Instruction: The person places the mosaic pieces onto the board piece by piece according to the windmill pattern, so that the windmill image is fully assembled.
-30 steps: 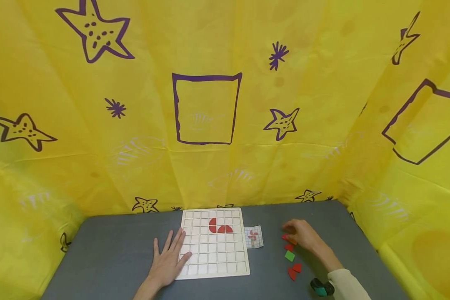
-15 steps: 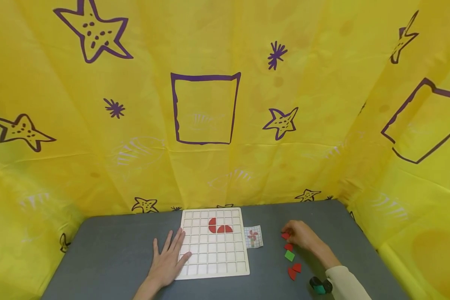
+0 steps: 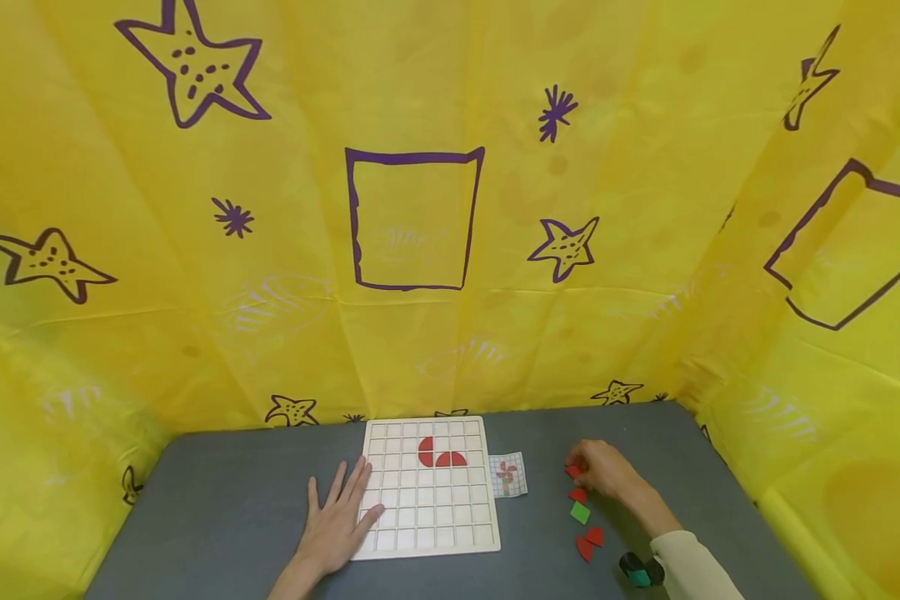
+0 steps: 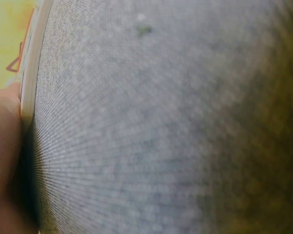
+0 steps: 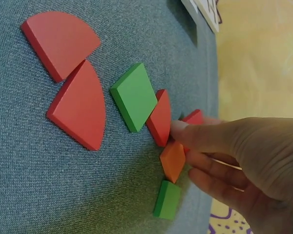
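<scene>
A glossy red block sits between the thumb and fingers of the right hand, which pinches it narrowly at the far end of a loose row, right of the board. Its face is flat and its sides straight-cut (the thumb hides much of it, so I cannot tell its full shape).

Just beside it lies a red quarter-circle block whose corner meets a green square block. An orange block and a smaller green block run off to the right. Nearest lie two red quarter-circle blocks, touching at their corners.

To the left, a small printed card with a red pinwheel pattern adjoins the white grid board. Four red quarter-circle pieces fill cells toward its far side, paired as two half-rounds.

The left hand rests at the board's left edge, fingers spread wide. Everything lies on a grey table before yellow cloth printed with starfish.
</scene>
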Action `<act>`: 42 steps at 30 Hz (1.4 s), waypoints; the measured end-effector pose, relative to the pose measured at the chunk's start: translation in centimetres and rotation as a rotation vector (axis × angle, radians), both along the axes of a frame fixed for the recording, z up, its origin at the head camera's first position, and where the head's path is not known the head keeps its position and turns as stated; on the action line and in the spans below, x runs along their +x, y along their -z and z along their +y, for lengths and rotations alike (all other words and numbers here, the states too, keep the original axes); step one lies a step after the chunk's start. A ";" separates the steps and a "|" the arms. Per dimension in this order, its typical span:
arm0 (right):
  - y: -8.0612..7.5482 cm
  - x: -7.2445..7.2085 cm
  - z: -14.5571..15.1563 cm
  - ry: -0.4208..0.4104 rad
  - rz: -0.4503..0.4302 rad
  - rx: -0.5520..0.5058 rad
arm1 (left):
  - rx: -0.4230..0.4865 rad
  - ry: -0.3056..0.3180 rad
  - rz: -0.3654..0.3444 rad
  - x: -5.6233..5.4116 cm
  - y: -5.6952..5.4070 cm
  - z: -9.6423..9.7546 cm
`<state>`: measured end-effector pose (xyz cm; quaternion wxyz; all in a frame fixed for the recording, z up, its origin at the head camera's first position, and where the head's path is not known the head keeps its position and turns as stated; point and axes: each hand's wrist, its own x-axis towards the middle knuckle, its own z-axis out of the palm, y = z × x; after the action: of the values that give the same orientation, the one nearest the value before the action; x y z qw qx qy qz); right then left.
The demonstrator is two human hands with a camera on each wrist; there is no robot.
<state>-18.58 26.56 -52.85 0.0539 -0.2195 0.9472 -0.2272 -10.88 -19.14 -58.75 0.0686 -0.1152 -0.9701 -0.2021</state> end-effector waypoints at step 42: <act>-2.9 0.8 -1.1 0.063 0.159 -0.094 | -0.019 -0.004 -0.043 0.0 -0.3 0.0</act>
<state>-17.79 25.44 -49.97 -0.0390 -0.2095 0.9432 -0.2550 -10.93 -19.14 -58.44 0.0469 -0.1097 -0.9735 -0.1953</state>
